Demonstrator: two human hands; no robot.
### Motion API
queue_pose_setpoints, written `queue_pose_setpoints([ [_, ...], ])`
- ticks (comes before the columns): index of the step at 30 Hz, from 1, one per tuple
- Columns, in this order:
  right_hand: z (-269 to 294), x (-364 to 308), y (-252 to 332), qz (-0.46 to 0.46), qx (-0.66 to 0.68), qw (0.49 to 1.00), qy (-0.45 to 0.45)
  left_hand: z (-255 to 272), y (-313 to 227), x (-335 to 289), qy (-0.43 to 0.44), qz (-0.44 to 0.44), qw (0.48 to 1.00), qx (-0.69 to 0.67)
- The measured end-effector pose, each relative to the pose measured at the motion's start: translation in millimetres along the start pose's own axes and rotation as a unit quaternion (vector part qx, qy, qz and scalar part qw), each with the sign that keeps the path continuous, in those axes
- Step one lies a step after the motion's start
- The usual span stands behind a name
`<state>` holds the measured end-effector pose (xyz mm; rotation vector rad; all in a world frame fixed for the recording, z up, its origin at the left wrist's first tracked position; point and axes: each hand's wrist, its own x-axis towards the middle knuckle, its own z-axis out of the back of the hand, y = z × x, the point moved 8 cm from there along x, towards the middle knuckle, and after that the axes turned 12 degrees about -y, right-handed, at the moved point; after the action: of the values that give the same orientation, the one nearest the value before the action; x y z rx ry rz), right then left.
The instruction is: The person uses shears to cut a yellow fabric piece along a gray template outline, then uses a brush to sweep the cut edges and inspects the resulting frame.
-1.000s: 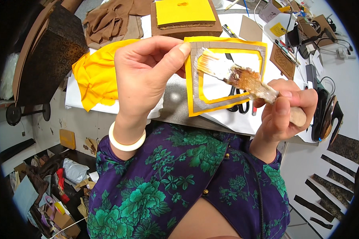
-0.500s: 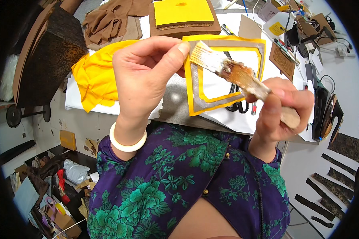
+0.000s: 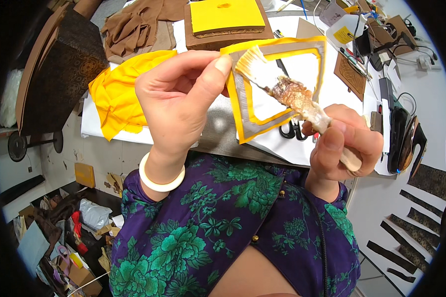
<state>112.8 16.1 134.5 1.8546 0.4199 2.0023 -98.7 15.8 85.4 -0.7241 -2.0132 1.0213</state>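
My left hand [image 3: 176, 101] is raised, thumb and fingers pinched together. My right hand [image 3: 349, 143] is fisted, thumb on top.

Brush [image 3: 287, 91] now swung up, bristles at frame's [image 3: 282, 84] upper left corner, nearer left hand's [image 3: 178, 99] thumb.

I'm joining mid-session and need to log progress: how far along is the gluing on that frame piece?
Looks done: yellow fabric already wraps the outer and inner edges of the grey frame, and a yellow-covered board lies on the table. In hand: the left hand pinches the frame's left edge while the right hand sets the brush bristles on its upper left corner. Left: I can't tell how much grey is coated; loose yellow cloth lies unused.
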Motion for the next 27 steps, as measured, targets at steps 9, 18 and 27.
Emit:
queue_pose_setpoints([
  [9,4.4,-2.2,2.4,0.000,0.024,0.999,-0.028,1.6,2.9,0.4,-0.009,0.006,1.000,-0.003],
  [18,27.3,-4.4,-2.0,0.025,0.063,0.993,-0.100,6.6,8.5,2.0,-0.028,0.040,0.998,-0.035],
  [27,41.7,2.5,-97.4,-0.153,-0.007,0.940,-0.306,3.1,7.8,-11.3,-0.033,-0.013,0.998,-0.046],
])
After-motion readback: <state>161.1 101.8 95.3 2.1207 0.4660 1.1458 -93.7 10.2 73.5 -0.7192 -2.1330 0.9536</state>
